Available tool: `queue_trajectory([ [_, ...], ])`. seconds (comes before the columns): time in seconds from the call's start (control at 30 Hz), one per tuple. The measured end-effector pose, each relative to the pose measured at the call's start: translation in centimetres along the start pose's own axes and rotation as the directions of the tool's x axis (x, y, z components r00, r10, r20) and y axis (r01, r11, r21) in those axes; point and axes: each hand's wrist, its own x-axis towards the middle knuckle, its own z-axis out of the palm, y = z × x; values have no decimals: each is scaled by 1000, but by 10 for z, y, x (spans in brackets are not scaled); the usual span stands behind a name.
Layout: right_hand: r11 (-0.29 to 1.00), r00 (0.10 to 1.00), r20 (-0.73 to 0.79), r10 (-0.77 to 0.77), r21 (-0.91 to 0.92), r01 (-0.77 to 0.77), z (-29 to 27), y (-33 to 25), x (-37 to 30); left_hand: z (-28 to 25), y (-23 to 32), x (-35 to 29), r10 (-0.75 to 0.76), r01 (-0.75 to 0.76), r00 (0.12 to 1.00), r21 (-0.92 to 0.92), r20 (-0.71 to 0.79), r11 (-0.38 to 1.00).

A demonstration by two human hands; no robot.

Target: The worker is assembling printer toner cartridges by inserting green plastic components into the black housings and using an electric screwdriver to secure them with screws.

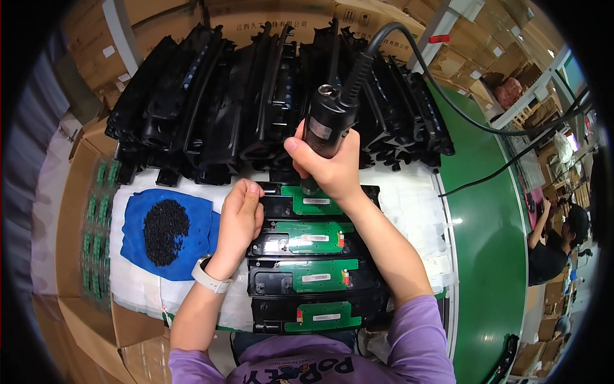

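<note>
My right hand (334, 165) is wrapped round a black corded electric screwdriver (327, 115), held upright with its tip down over the farthest of several black plastic housings (272, 208). A green circuit board (327, 210) with a white label lies in that housing; the screwdriver's tip meets its left part, though the exact contact is hidden. At the housing's left end my left hand (242, 208) is closed, fingers curled together; what they hold, if anything, cannot be made out. Nearer to me, more housings lie in a column, each with a green board (314, 240).
Left of the housings, a heap of small black screws (165, 230) rests on a blue cloth (135, 217). Farther left, a cardboard box (80, 320) holds clear trays of green boards (96, 237). Black plastic parts (217, 102) stand along the back. A green conveyor (480, 256) runs at right; a person (553, 246) works beyond.
</note>
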Motion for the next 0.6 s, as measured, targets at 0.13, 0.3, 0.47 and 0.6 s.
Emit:
queue_trajectory([
  [0.13, 1000, 1000, 21, 5, -24, -5, -5, -2, -2, 0, -3, 2, -141, 169, 984, -309, 111, 936],
  [0.3, 988, 986, 86, -143, -44, 147, -7, -5, -10, 1, -13, 0, -142, 249, 962, -544, 231, 801],
  [0.47, 878, 983, 143, -114, 477, 32, -21, -41, -12, 14, -10, -2, -115, 227, 971, -668, 208, 709],
  [0.6, 779, 967, 184, -178, 626, 25, -13, -46, -19, 19, -4, -8, -59, 308, 928, -672, 367, 673],
])
